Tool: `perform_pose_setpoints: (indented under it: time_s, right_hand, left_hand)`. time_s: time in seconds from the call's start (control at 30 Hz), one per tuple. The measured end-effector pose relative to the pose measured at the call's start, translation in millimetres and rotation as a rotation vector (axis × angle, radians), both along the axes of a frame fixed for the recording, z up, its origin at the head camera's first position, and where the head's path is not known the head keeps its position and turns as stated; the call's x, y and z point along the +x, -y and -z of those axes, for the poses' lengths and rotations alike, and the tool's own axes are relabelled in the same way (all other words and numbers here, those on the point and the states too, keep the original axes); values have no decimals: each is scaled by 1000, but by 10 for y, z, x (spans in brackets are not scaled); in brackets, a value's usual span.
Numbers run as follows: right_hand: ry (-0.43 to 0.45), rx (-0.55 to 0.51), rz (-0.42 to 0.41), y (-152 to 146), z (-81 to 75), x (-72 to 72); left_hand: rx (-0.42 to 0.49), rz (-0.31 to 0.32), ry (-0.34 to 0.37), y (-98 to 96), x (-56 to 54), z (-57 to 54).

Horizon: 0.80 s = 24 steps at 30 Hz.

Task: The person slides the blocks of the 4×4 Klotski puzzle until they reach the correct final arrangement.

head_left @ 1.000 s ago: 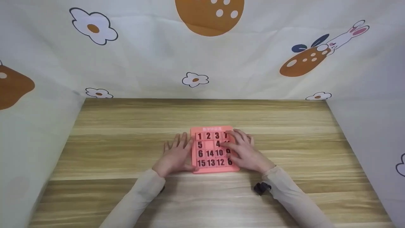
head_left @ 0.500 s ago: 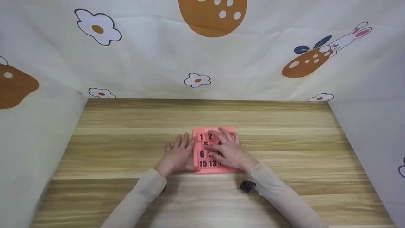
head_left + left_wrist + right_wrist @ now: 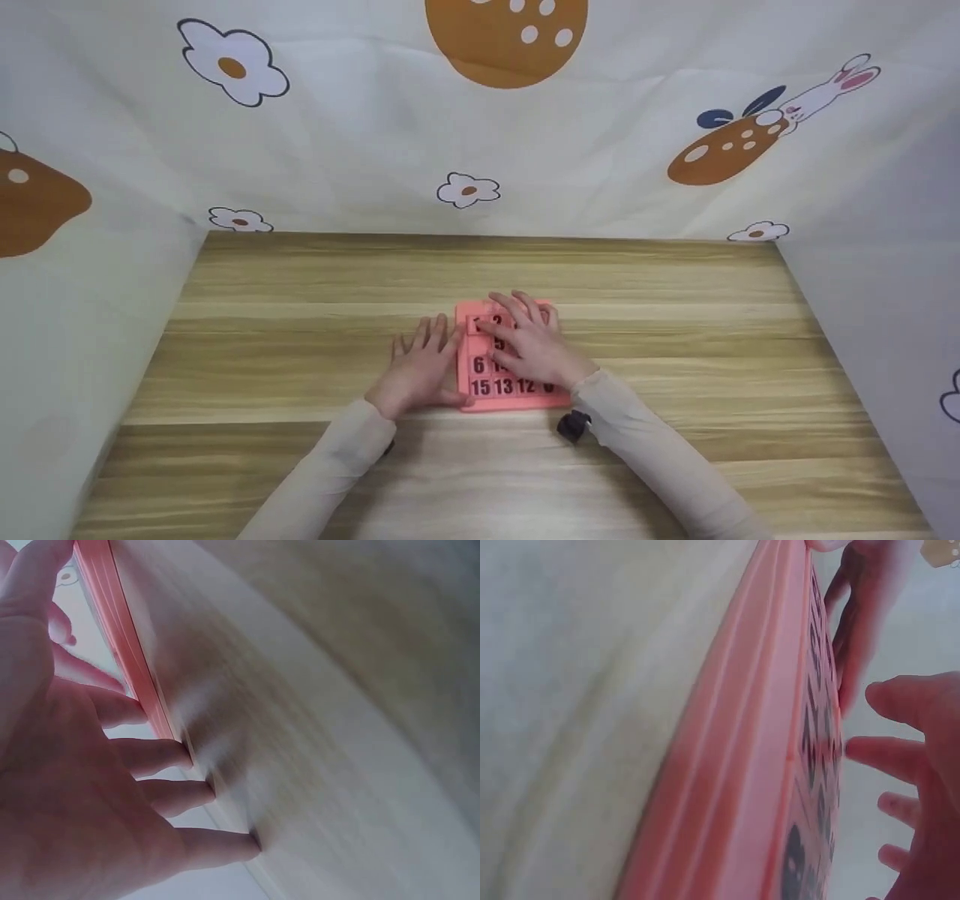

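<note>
Number slide puzzle (image 3: 517, 404): flat on wood-grain table (image 3: 300, 330), approx. ctr.
L hand (image 3: 411, 376): fingers straight, spread, at puzzle's L edge.
R hand (image 3: 538, 352): fingers extended over puzzle, no grip.
Done: tiles 1 (image 3: 472, 328) & 2 (image 3: 497, 320) prob. placed.
Left: btm row (image 3: 503, 388) 15-13-12, likely unsorted; gap L of tile 5 (image 3: 498, 344).
</note>
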State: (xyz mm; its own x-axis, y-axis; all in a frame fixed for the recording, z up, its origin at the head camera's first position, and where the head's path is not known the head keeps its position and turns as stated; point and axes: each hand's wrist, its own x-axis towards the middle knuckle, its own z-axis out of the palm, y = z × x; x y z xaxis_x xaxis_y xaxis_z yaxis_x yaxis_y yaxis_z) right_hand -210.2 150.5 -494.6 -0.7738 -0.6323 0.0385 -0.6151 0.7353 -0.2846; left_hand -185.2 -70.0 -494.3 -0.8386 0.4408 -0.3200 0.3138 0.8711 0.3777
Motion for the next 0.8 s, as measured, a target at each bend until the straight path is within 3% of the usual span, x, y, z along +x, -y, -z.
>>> perform_pose_setpoints:
  time_s: [0.23,0.43,0.67,0.8]
  right_hand:
    - [5,-66,-100,-127,12,75]
    - [-62,-68,36,-127,14,45]
    - [24,-13,-8,-53,-5,-2]
    - [-88,-54,97,-132,-10,-14]
  left_hand:
    - [-3,-10,8,5,8,-7]
    - [-10,-12,5,5,1,-8]
    - [-7,-9,0,-8,-11,-4]
    - [3,-6,-1,-6,-9,-5]
